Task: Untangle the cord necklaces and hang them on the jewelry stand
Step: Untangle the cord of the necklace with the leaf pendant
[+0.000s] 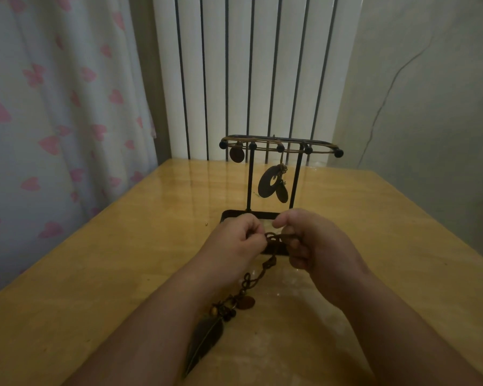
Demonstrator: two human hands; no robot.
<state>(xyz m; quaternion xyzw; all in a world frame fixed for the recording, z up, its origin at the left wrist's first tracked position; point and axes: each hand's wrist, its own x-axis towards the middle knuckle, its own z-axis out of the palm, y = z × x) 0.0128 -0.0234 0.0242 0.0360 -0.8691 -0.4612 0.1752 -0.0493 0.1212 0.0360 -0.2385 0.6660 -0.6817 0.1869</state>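
Feather pendant [204,344]: nearest us, between our forearms, at the low end of the cord necklace [267,267].
Left hand [234,242]: we pinch the cord at its tangle with curled fingers.
Right hand [310,243]: we curl our fingers round the same cord, just beside the left.
Jewelry stand [296,185]: upright on the table [95,274], just beyond our hands.
Done: tan cord [265,142] lies over the top pegs and disc pendants [267,185] hang below.
Left: we judge this necklace still needs loosening and hanging.
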